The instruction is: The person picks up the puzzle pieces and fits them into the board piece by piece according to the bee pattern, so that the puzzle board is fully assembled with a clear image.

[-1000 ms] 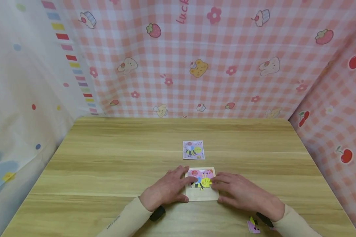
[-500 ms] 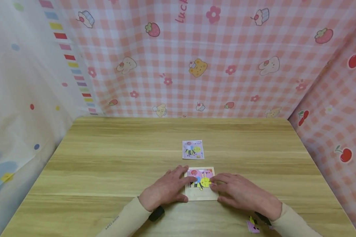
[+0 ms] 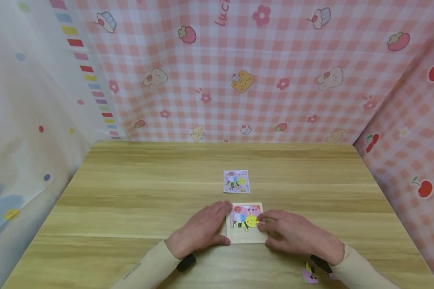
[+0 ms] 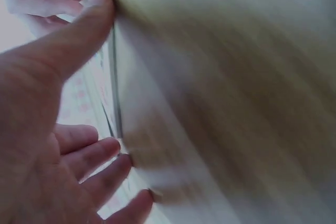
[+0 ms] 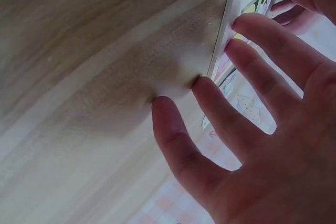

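In the head view, a square wooden jigsaw tray (image 3: 246, 237) lies on the table. Bee pieces (image 3: 252, 220) fill its upper part; bare wood shows below. My left hand (image 3: 202, 226) lies along the tray's left side, thumb at the lower left corner and fingertips near the upper left. Its fingers are extended in the left wrist view. From the right, my right hand (image 3: 294, 233) reaches over the tray edge. In the right wrist view, two of its fingertips (image 5: 239, 23) touch the puzzle's right side, while the other two rest on the table.
A square bee picture card (image 3: 236, 181) lies behind the tray. Loose puzzle pieces (image 3: 309, 273) lie near my right wrist, partly hidden by it. Patterned curtains (image 3: 217, 72) stand behind the table (image 3: 130, 188) and along both sides.
The left index finger has drawn back leftward off the puzzle pieces to the tray's left edge, uncovering more of the bee. The right hand keeps nearly the same place.
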Demonstrator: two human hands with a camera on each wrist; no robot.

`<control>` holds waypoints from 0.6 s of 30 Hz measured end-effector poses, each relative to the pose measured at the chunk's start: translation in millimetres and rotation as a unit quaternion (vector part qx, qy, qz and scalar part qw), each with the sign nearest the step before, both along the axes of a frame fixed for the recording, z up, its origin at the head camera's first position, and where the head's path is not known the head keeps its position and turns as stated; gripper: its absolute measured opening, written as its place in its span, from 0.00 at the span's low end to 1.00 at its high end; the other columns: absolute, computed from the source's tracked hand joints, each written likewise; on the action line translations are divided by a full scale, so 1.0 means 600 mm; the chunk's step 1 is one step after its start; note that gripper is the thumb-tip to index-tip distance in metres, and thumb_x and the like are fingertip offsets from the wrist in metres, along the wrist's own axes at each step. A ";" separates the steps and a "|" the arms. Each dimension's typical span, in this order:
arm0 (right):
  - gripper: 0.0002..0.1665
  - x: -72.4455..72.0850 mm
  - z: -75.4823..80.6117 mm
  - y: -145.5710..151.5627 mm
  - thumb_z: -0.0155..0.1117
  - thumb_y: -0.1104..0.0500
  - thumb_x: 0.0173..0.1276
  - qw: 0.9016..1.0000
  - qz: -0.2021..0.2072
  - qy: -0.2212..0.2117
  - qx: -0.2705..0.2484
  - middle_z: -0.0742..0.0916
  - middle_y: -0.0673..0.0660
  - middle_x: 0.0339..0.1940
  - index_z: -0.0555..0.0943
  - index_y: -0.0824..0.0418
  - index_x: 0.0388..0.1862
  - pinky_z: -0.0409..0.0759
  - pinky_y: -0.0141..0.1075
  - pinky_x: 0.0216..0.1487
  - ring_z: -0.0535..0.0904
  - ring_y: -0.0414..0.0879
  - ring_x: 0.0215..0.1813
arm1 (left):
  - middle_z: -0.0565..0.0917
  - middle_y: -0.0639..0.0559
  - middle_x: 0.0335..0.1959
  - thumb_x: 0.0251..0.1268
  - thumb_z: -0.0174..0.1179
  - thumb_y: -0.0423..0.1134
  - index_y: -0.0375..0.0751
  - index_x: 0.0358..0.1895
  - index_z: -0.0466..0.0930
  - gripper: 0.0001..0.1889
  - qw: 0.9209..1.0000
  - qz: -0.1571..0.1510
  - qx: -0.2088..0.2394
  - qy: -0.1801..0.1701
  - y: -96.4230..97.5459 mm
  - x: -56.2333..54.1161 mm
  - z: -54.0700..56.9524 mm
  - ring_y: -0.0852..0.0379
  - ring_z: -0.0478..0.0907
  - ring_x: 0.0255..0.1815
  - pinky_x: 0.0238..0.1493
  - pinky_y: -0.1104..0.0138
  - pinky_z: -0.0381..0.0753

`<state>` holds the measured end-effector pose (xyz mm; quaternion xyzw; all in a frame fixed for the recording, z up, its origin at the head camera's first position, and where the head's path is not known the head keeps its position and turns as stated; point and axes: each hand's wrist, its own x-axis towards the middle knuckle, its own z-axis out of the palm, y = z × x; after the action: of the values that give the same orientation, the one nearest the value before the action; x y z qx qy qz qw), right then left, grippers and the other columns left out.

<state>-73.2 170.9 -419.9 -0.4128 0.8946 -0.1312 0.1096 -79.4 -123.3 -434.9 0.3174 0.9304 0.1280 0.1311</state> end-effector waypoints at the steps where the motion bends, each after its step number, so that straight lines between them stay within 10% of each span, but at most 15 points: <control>1: 0.26 0.000 0.000 -0.001 0.71 0.52 0.69 1.000 -0.003 -0.002 -0.002 0.81 0.56 0.68 0.84 0.59 0.64 0.77 0.52 0.68 0.77 0.54 0.68 | 0.64 0.40 0.79 0.60 0.73 0.59 0.33 0.80 0.59 0.53 1.000 0.001 0.001 0.005 -0.001 0.000 -0.001 0.45 0.63 0.79 0.77 0.54 0.65; 18: 0.12 -0.005 0.009 0.004 0.68 0.58 0.74 0.991 -0.072 -0.035 -0.105 0.87 0.51 0.55 0.88 0.57 0.54 0.83 0.51 0.59 0.83 0.49 0.57 | 0.66 0.40 0.78 0.59 0.72 0.62 0.31 0.76 0.66 0.50 0.999 -0.002 -0.019 0.025 -0.004 0.001 -0.004 0.46 0.64 0.78 0.75 0.53 0.68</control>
<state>-76.2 173.6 -414.4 -0.3519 0.8989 -0.2461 0.0876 -78.7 -125.8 -437.1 0.3198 0.9351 0.1018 0.1139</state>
